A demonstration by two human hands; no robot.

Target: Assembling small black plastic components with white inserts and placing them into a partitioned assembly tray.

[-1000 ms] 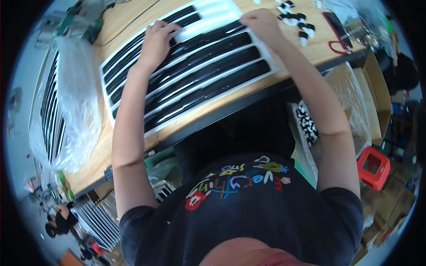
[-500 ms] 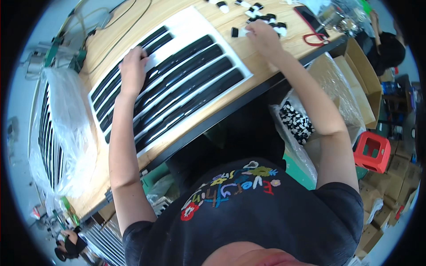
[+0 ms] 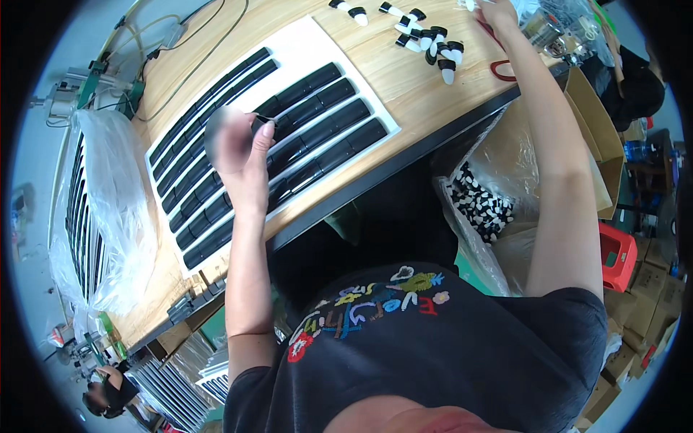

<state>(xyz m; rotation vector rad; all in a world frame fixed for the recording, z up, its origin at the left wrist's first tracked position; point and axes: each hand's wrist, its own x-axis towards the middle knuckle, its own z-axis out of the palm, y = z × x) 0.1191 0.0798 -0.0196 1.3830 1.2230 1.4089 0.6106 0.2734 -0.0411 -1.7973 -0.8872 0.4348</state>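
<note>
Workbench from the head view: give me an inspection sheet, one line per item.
Surface: wooden bench, dark front edge.
Job's things: white grille with black slats lies flat; black-and-white clips scattered at the far edge.
Clutter: bagged grille at left; bag of clips below the bench; red-handled tool.
Hands: left hand raised over the grille, fingers around a small dark piece; right hand at the far edge, grip not visible.
Cables: wires at far left.
Surroundings: cardboard boxes, red stool.
</note>
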